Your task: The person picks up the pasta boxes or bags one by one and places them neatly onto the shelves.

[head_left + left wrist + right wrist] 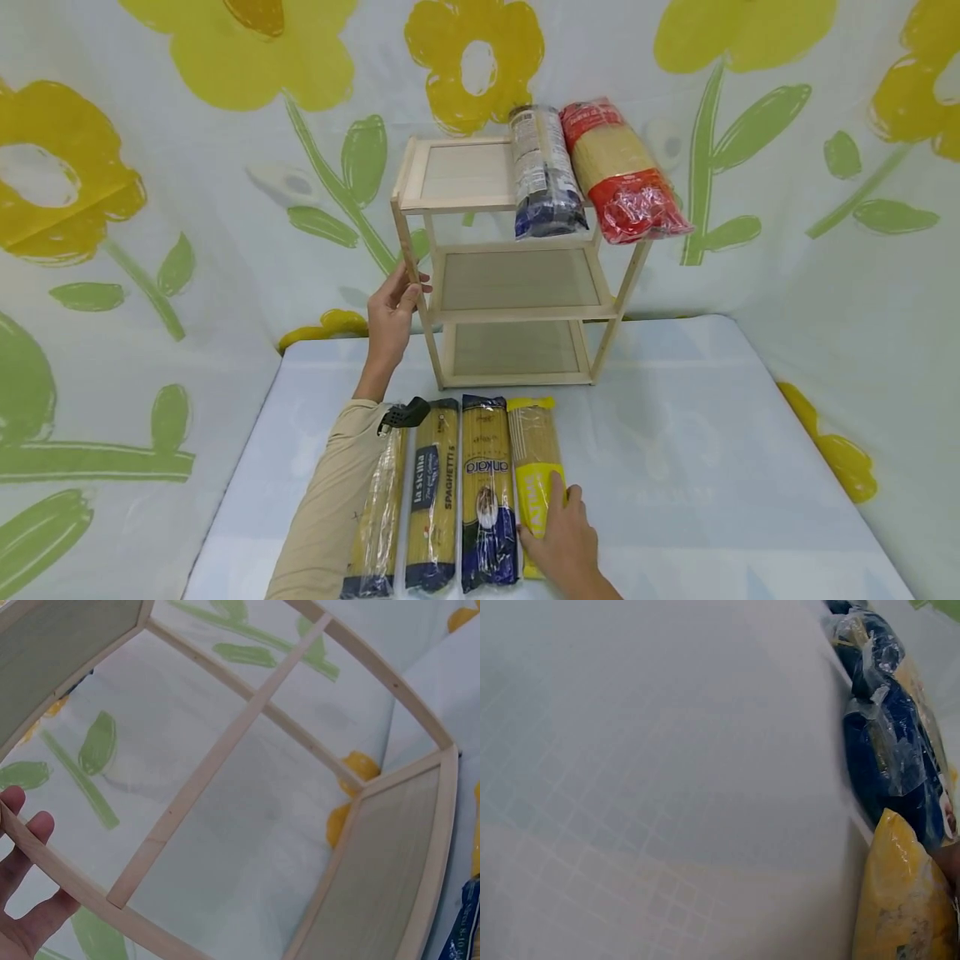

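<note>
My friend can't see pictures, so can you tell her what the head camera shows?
A person's left hand holds the front left post of a small wooden shelf rack, while the right hand rests on a yellow spaghetti pack, the rightmost of four lying in a row on the table. Two more packs lie on the rack's top shelf.

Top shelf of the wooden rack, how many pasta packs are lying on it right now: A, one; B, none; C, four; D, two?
D: two packs lie on the top shelf of the rack, a dark blue pack and a red pack side by side, while four more packs lie on the table in front.
</note>
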Demonstrator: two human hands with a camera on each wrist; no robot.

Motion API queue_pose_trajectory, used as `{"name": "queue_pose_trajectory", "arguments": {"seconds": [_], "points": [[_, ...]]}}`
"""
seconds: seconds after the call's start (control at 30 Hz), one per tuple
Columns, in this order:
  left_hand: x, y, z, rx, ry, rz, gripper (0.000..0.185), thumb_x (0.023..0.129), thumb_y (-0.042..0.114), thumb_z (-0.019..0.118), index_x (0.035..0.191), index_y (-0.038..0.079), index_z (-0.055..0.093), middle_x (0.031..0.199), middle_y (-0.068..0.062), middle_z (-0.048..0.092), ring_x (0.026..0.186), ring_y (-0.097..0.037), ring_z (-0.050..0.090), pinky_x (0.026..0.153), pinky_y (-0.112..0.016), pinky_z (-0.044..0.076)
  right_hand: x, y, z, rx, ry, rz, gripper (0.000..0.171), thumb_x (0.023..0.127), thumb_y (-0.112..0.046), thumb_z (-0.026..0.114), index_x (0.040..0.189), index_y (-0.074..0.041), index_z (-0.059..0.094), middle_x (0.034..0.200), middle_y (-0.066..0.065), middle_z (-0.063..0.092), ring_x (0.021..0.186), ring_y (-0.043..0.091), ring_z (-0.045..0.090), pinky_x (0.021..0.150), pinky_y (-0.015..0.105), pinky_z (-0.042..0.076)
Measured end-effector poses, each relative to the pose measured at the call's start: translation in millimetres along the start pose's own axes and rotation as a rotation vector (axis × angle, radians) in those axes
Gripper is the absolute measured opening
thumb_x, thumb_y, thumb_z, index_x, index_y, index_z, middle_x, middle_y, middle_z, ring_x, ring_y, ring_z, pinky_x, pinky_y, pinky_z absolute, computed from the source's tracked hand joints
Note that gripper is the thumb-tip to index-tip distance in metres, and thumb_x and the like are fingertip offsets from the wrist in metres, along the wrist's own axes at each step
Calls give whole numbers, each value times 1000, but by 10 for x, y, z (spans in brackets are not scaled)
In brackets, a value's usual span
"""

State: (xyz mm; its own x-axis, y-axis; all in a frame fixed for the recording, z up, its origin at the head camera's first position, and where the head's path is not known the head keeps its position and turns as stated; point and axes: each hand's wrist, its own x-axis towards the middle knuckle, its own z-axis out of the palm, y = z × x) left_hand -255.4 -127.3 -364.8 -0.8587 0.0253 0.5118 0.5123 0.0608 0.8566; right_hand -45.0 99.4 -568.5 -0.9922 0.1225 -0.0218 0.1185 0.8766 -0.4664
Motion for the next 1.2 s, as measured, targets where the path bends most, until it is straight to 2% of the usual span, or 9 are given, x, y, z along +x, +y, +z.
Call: {"name": "queue_pose_trajectory", "arguments": {"seconds": [0.3, 0.5, 0.67, 0.87, 1.07, 1.2], "points": [[-29, -12, 26, -14, -8, -5, 44, 97, -2, 46, 141, 0, 43, 113, -33, 56, 101, -45, 57, 92, -53, 46, -29, 57, 17, 88, 40, -27, 82, 68, -27, 80, 133, -1, 37, 99, 16, 42, 48, 12, 38, 38, 24, 34], [-28, 1, 51, 12, -15, -11, 43, 98, -1, 46, 141, 0, 43, 112, -31, 57, 101, -44, 57, 92, -54, 46, -44, 89, -7, 151, 46, -20, 78, 70, -19, 78, 134, -1, 38, 99, 15, 43, 45, 11, 34, 38, 24, 31], [-38, 24, 9, 18, 2, -10, 42, 97, -2, 46, 140, 0, 44, 112, -30, 57, 101, -43, 58, 92, -52, 46, -55, 74, -12, 228, 55, -7, 76, 69, -15, 75, 134, -2, 40, 101, 14, 46, 49, 11, 38, 43, 24, 35], [-20, 38, 3, 1, -2, -13, 41, 97, -2, 46, 138, -2, 45, 112, -32, 57, 100, -44, 57, 92, -51, 46, -63, 68, -89, 301, 133, -13, 71, 65, -8, 77, 130, -4, 48, 99, 10, 50, 63, 15, 49, 54, 29, 43], [-7, 26, -20, -6, 10, 0, 42, 97, -3, 46, 139, -2, 44, 112, -34, 56, 100, -45, 57, 91, -53, 46, -51, 62, -200, 292, 197, -68, 65, 63, -6, 79, 124, -5, 55, 96, 7, 54, 74, 16, 52, 63, 33, 47], [0, 21, -6, -11, -4, -11, 42, 97, -2, 46, 139, -2, 44, 112, -33, 55, 101, -46, 56, 92, -53, 45, -60, 68, -302, 285, 217, -74, 63, 61, -5, 80, 120, -5, 59, 95, 7, 55, 74, 16, 52, 63, 33, 45]]}}
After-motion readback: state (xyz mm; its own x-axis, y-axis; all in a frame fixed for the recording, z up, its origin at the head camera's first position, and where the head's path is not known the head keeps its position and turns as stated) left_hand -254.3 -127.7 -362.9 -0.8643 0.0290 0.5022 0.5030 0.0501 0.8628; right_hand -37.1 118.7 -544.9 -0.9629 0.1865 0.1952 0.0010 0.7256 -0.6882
